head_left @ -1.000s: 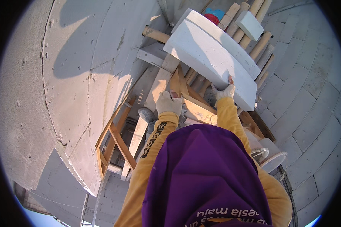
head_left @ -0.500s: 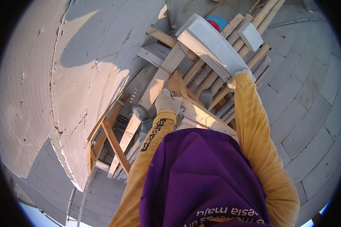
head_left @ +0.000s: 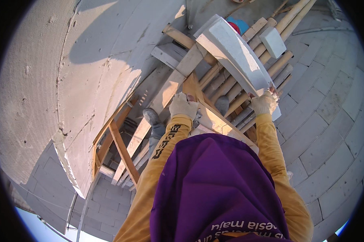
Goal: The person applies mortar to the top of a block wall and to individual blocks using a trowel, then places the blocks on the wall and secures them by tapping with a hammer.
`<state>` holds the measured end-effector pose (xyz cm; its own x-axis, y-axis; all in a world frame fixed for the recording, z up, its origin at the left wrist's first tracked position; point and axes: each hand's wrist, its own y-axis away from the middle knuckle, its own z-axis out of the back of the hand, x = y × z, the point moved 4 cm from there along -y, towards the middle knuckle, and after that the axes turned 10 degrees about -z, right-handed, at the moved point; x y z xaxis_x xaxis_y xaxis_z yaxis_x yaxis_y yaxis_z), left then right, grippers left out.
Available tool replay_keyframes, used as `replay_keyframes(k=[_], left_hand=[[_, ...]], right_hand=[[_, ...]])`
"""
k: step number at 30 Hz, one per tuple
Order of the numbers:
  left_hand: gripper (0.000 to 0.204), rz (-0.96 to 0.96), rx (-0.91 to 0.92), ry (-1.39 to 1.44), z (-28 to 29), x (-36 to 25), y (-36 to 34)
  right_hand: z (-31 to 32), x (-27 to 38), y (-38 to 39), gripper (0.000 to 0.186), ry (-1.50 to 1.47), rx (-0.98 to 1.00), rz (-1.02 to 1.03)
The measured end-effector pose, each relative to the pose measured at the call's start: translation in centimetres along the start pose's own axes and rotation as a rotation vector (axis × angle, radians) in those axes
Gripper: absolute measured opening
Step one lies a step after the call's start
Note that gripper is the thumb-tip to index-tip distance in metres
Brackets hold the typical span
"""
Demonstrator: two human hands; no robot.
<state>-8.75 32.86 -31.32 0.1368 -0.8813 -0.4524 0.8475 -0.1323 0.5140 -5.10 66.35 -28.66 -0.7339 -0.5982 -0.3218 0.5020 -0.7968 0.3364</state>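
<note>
Seen from above, a person in yellow sleeves (head_left: 174,135) and a purple cloth garment (head_left: 218,181) works on a platform of round wooden poles (head_left: 279,64) between two walls. At the top, a blue and red object (head_left: 242,25) shows partly behind a white block; whether it is a container cannot be told.

The long white block (head_left: 240,52) lies slantwise across the poles, its near end beside the right wall (head_left: 331,109), which is built of large grey blocks. A small white block (head_left: 273,42) rests on poles just right of its far half. Left of the long block, a wide plank (head_left: 182,72) runs beside a pale wall (head_left: 32,97), with a grey block (head_left: 167,54) at its upper part. Dark gaps open between the poles, and more open room shows around a brown wooden frame (head_left: 123,151) at lower left.

Both arms reach forward. The right hand (head_left: 265,101), in a pale glove, is clamped on the near end of the long block, thumb on one side and fingertips on the other. The left hand (head_left: 183,105), also gloved, is curled, knuckles up, near a light board (head_left: 214,121); whether it grips anything cannot be told.
</note>
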Motion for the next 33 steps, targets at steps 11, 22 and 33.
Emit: replay_keyframes(k=[11, 22, 33], left_hand=[[0.039, 0.157, 0.211, 0.099, 1.9, -0.3, 0.1], [0.049, 0.14, 0.303, 0.178, 4.1, -0.7, 0.5], [0.073, -0.119, 0.325, 0.329, 11.2, 1.1, 22.3]], right_hand=[[-2.6, 0.5, -6.1, 0.093, -0.141, 0.169, 0.255], [20.1, -4.2, 6.5, 0.091, -0.167, 0.11, 0.443], [42.0, -8.3, 27.9, 0.091, -0.086, 0.158, 0.875]])
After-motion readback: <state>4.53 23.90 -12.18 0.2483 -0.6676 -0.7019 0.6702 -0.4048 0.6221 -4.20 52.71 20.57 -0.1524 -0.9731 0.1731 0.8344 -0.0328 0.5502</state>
